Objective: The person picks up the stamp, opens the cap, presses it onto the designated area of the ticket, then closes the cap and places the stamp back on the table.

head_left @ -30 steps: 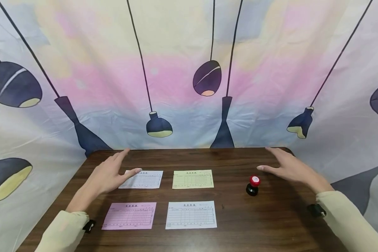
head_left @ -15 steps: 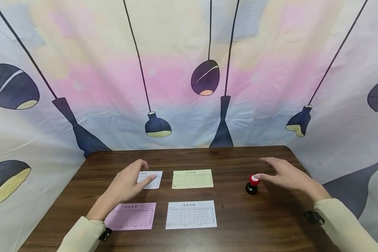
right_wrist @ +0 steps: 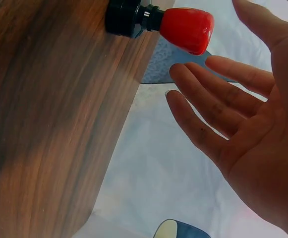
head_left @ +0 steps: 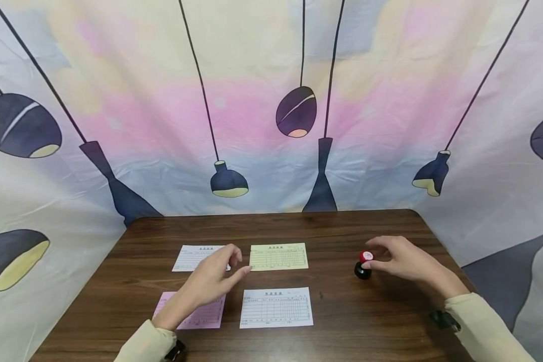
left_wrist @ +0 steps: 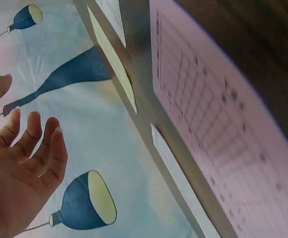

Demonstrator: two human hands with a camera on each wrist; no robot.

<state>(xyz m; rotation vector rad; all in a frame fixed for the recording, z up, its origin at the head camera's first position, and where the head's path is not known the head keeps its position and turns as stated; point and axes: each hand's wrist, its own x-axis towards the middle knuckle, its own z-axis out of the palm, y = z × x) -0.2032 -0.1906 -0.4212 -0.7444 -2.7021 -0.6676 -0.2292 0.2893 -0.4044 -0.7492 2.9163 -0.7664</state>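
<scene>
A stamp (head_left: 366, 257) with a red knob and a black base stands upright on the right of the table. My right hand (head_left: 402, 259) is just beside it, thumb and fingers spread around the knob; the right wrist view shows a gap between the fingers (right_wrist: 203, 116) and the red handle (right_wrist: 186, 29). Over the printed slips hovers my left hand (head_left: 210, 279), fingers loosely bent and holding nothing. It partly covers a white slip (head_left: 187, 256) and a pink slip (head_left: 212, 317). A yellow slip (head_left: 278, 257) lies beyond its thumb, and another white slip (head_left: 276, 307) lies to its right.
The slips lie in two rows on a dark wooden table (head_left: 339, 322). A cloth (head_left: 262, 186) printed with hanging lamps rises behind the table's far edge and along both sides.
My left hand has moved right from the far-left slip toward the middle of the slips. My right hand has come down and closer to the stamp, its fingers bending more. The stamp stays put.
</scene>
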